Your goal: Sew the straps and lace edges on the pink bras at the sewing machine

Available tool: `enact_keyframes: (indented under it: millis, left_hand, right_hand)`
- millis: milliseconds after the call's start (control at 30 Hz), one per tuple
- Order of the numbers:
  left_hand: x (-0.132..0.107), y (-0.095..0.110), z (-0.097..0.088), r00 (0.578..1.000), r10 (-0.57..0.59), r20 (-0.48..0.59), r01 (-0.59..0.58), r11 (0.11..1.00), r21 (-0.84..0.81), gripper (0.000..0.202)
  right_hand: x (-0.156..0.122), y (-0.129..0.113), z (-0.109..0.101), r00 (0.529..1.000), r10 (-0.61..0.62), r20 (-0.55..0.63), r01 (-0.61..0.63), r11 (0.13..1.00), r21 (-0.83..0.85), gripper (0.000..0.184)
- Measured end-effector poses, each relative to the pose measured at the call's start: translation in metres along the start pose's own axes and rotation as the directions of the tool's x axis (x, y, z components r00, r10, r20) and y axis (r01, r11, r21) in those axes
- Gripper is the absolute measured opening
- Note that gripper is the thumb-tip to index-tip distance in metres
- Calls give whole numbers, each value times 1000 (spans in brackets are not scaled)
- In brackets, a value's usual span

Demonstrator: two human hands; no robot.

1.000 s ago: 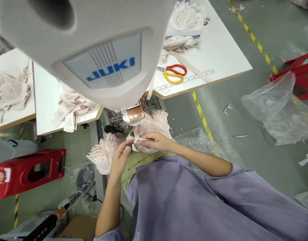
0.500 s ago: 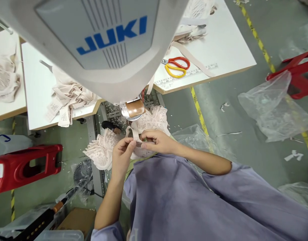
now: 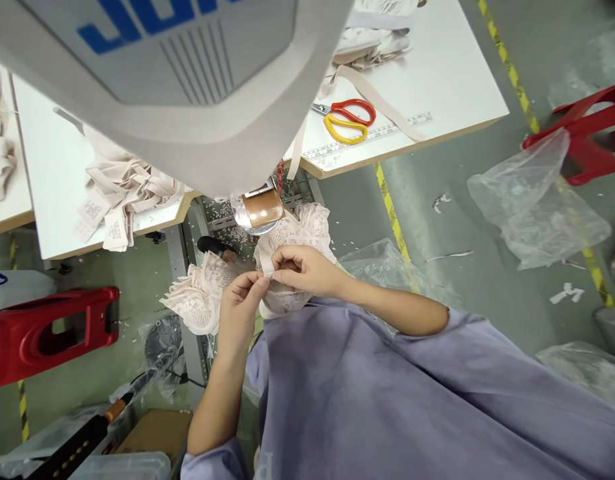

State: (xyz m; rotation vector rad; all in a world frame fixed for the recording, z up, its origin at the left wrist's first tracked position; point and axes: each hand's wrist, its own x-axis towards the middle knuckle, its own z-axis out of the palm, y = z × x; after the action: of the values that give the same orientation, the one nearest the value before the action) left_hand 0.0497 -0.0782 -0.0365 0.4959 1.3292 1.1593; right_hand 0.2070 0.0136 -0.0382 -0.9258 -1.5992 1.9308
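My left hand [image 3: 239, 303] pinches the near end of a pale beige strap [image 3: 267, 264] between thumb and fingers. Close beside it, my right hand [image 3: 310, 270] also grips the strap with thumb and forefinger, the two sets of fingertips almost touching. Just below lies a beige lace bra cup [image 3: 285, 301] at my lap; whether the strap is joined to it is hard to see. More lace bra pieces [image 3: 200, 293] hang in layers to the left, and another lace part [image 3: 307, 227] lies beyond my right hand. Above them sits the sewing machine's metal-and-brown plate [image 3: 260, 210].
A white sewing machine head [image 3: 187, 140] looms overhead. Scissors [image 3: 348, 121] with red and yellow handles rest on the right white table [image 3: 452, 80]. Straps with tags [image 3: 130, 193] pile up on the left one. Red stools [image 3: 87, 323] and plastic bags [image 3: 537, 207] flank the workplace.
My hands have drawn closer together on the strap, and its loop now looks flatter. The view has shifted, so the machine head and tables sit higher and further left.
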Motion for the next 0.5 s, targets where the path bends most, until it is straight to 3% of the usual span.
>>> enact_keyframes:
  millis: [200,500]
  left_hand:
    - [1,-2,0,999,18,27,-19,999,39,19]
    - [3,-1,2,998,-59,8,60,997,-50,21]
  right_hand:
    - [1,2,0,993,111,37,-114,990,89,14]
    - [1,9,-1,984,165,62,-174,958,226,43]
